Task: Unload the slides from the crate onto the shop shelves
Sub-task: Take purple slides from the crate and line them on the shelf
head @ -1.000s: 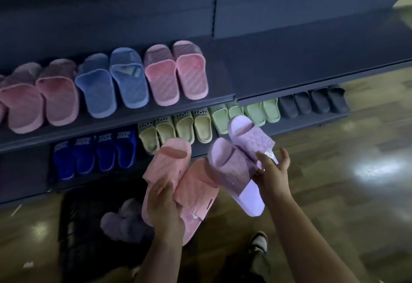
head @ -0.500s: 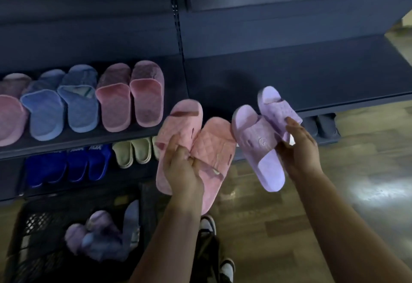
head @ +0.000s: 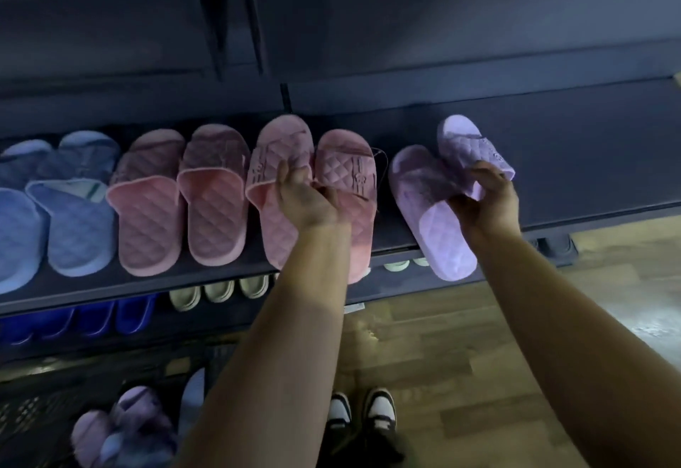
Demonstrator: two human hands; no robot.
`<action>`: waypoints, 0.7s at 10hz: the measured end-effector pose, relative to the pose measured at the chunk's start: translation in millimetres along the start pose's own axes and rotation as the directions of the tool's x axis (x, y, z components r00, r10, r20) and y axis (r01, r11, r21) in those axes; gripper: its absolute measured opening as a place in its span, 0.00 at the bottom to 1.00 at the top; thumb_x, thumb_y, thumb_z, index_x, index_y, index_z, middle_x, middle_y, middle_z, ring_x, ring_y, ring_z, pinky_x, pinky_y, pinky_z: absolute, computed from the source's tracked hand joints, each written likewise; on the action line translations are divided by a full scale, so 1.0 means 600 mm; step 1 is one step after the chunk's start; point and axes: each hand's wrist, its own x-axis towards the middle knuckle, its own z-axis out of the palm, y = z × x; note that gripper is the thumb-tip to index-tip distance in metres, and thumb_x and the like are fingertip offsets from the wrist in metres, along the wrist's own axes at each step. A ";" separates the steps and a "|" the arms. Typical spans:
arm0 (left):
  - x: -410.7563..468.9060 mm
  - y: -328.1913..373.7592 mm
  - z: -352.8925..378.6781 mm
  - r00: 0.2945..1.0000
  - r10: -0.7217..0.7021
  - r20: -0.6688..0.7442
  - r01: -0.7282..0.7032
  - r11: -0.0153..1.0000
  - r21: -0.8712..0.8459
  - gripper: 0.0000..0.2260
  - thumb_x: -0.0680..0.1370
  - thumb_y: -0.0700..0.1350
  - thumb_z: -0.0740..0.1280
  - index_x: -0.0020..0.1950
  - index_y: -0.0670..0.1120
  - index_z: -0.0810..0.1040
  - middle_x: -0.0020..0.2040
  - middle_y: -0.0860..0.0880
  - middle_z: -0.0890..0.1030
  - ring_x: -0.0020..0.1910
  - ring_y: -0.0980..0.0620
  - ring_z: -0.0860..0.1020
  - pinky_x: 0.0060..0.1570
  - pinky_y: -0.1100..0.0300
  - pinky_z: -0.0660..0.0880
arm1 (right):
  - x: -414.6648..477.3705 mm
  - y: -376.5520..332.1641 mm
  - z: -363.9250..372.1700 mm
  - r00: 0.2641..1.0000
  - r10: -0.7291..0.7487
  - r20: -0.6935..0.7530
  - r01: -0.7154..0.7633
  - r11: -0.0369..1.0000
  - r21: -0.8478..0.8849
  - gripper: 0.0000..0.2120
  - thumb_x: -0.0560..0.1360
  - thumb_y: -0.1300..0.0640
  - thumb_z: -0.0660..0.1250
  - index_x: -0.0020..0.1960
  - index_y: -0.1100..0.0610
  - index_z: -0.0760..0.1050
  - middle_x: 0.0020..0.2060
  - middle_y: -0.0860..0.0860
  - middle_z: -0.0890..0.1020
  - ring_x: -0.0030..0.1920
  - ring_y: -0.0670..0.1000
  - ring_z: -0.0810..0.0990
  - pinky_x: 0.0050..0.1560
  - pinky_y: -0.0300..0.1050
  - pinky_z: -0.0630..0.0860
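Head camera view, looking down at a dark shop shelf (head: 589, 158) with a person's two bare arms reaching in.

The left hand (head: 306, 198) holds a pair of pink slides (head: 283, 158). Its fingers and thumb pinch the two quilted straps together where they meet, so both slides travel as one and land side by side. This pair sits just right of another pink pair (head: 184, 202), toes to the back and heels at the front edge. That matches the row and groups it by colour beside the blue pair (head: 73, 217) further left.

The right hand (head: 486, 202) holds a pair of lilac slides (head: 435, 217), fingers curled round them where one overlaps the other. The nearer lilac slide pokes its heel out past the shelf's front edge, and the other lies further back at an angle. This pair probably needs straightening and pushing in before it is let go. In the dim, blurred light it is hard to say whether either pair's soles rest fully on the shelf.

Below, a lower shelf carries cream slides (head: 217, 290) and dark blue slides (head: 92, 320). At the bottom left, a black crate (head: 37, 405) on the wooden floor (head: 479, 357) holds more pale purple slides (head: 121, 423), so unloading looks unfinished.
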 end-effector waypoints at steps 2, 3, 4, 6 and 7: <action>0.018 -0.025 0.009 0.991 0.050 0.126 -0.071 0.984 0.166 0.24 0.80 0.36 0.51 0.75 0.51 0.62 0.75 0.52 0.64 0.73 0.52 0.63 0.67 0.58 0.61 | 0.036 -0.003 0.035 0.996 0.076 0.052 -0.080 0.992 0.095 0.12 0.74 0.67 0.62 0.56 0.58 0.74 0.52 0.51 0.78 0.54 0.49 0.77 0.46 0.43 0.79; 0.023 -0.026 -0.007 0.979 0.038 0.200 -0.089 0.963 0.255 0.25 0.80 0.37 0.54 0.76 0.52 0.60 0.75 0.52 0.64 0.68 0.53 0.66 0.62 0.60 0.64 | 0.020 -0.006 0.039 0.996 0.043 0.081 -0.026 0.980 -0.199 0.12 0.77 0.70 0.61 0.57 0.58 0.73 0.47 0.50 0.79 0.45 0.49 0.80 0.44 0.40 0.81; 0.016 -0.009 -0.029 0.970 -0.017 0.241 -0.059 0.951 0.302 0.23 0.80 0.37 0.55 0.74 0.52 0.65 0.58 0.51 0.74 0.59 0.48 0.72 0.59 0.57 0.71 | -0.005 0.011 0.026 0.986 -0.155 -0.060 0.102 0.850 -0.516 0.17 0.74 0.63 0.64 0.62 0.55 0.75 0.53 0.55 0.80 0.44 0.55 0.84 0.49 0.51 0.82; -0.015 0.035 -0.123 0.863 0.213 0.458 -0.485 0.601 0.635 0.12 0.78 0.38 0.65 0.61 0.45 0.78 0.45 0.48 0.82 0.46 0.46 0.81 0.43 0.54 0.82 | -0.097 0.077 0.020 0.835 -0.509 0.211 0.465 0.446 -0.765 0.19 0.69 0.60 0.66 0.59 0.55 0.77 0.64 0.55 0.72 0.50 0.57 0.80 0.47 0.46 0.75; 0.014 0.040 -0.176 0.540 0.377 0.753 -0.767 -0.148 0.624 0.13 0.73 0.44 0.70 0.57 0.43 0.82 0.50 0.47 0.83 0.48 0.49 0.81 0.47 0.48 0.79 | -0.121 0.126 0.038 0.790 -0.372 0.487 0.609 0.382 -0.695 0.12 0.68 0.58 0.67 0.51 0.58 0.81 0.53 0.55 0.79 0.46 0.55 0.80 0.50 0.50 0.77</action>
